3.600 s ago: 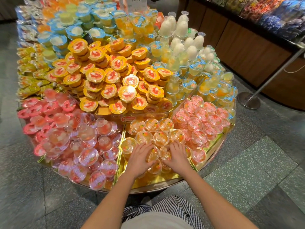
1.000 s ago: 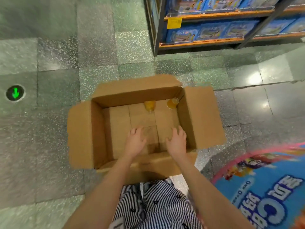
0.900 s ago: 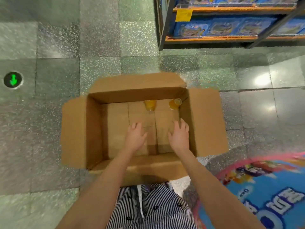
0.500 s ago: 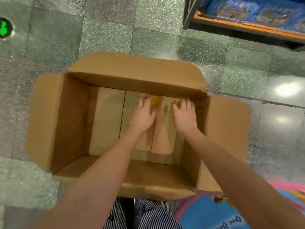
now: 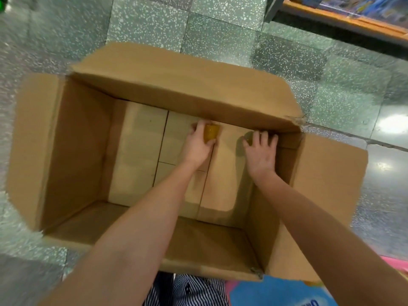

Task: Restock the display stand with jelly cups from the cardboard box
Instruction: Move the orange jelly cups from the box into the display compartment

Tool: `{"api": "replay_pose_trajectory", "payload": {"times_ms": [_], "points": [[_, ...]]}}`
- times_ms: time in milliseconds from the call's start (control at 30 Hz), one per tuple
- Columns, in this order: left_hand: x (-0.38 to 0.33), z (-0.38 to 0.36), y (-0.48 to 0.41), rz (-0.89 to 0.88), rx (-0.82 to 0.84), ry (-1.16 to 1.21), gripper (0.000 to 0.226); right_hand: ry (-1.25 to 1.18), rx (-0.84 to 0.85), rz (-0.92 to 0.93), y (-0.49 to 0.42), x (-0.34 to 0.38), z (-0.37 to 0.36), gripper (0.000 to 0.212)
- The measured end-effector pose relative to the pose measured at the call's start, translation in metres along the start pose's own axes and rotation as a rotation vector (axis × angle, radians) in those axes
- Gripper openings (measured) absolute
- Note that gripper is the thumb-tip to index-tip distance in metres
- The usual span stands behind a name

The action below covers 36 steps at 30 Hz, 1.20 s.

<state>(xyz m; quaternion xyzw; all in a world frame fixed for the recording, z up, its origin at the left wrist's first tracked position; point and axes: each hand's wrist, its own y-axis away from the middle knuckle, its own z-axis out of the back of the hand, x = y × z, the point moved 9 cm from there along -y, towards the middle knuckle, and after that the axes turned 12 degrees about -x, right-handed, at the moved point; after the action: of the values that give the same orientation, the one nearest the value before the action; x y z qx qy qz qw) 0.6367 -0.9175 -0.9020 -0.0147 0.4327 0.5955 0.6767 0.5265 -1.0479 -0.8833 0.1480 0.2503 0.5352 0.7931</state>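
Note:
An open cardboard box [image 5: 77, 140] stands on the floor below me, its flaps spread out. Both my arms reach down to its far wall. My left hand [image 5: 197, 144] grips an orange jelly cup [image 5: 210, 133] lying on its side on the box floor. My right hand [image 5: 260, 151] lies over a second jelly cup [image 5: 249, 136], of which only a dark edge shows at the fingertips; its fingers curl round it. The far flap overhangs the fingertips of both hands.
Speckled green floor tiles [image 5: 198, 23] surround the box. A shelf with blue packages [image 5: 353, 9] runs along the top right. A pink and blue display base [image 5: 287, 292] sits at the bottom right beside my striped trousers [image 5: 189, 290].
I turned from the display stand to the box. Over the last second both hands moved forward across the box floor to the two cups at the far wall and closed on them.

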Motion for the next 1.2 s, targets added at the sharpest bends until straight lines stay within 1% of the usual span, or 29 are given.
{"api": "replay_pose_trajectory", "payload": {"times_ms": [133,233,300,367,467,533,600,700,833,900,1033,1100,1200], "points": [[0.013,0.019,0.017,0.030,0.023,0.012,0.049,-0.050,0.004,-0.041,0.005,-0.002,0.006,0.054],[0.017,0.041,0.036,0.038,0.028,0.032,0.050,-0.121,0.014,-0.072,0.023,0.003,0.020,0.061],[0.017,0.056,0.049,0.041,0.026,0.047,0.049,-0.201,-0.019,-0.096,0.040,0.006,0.035,0.068],[0.014,0.070,0.064,0.025,0.022,0.048,0.048,-0.296,-0.032,-0.140,0.061,0.006,0.052,0.071],[0.007,0.089,0.087,0.004,0.017,0.054,0.049,-0.491,-0.064,-0.231,0.091,0.007,0.067,0.063],[0.001,0.100,0.102,0.005,0.025,0.076,0.049,-0.648,-0.105,-0.331,0.112,0.005,0.076,0.053],[-0.008,0.111,0.118,-0.008,0.046,0.109,0.047,-0.825,-0.132,-0.452,0.135,0.004,0.086,0.049],[-0.022,0.130,0.143,-0.064,0.063,0.133,0.047,-1.081,-0.197,-0.618,0.172,0.009,0.107,0.053],[-0.036,0.161,0.180,-0.129,0.109,0.212,0.048,-1.330,-0.327,-0.819,0.230,0.023,0.132,0.059],[-0.040,0.179,0.199,-0.145,0.136,0.259,0.048,-1.419,-0.397,-0.941,0.263,0.036,0.140,0.058],[-0.050,0.214,0.233,-0.231,0.161,0.329,0.046,-1.526,-0.477,-1.171,0.322,0.072,0.146,0.055],[-0.052,0.226,0.249,-0.258,0.180,0.339,0.043,-1.585,-0.526,-1.245,0.348,0.088,0.147,0.054],[-0.052,0.240,0.273,-0.300,0.199,0.315,0.042,-1.607,-0.566,-1.346,0.388,0.105,0.151,0.050]]}}
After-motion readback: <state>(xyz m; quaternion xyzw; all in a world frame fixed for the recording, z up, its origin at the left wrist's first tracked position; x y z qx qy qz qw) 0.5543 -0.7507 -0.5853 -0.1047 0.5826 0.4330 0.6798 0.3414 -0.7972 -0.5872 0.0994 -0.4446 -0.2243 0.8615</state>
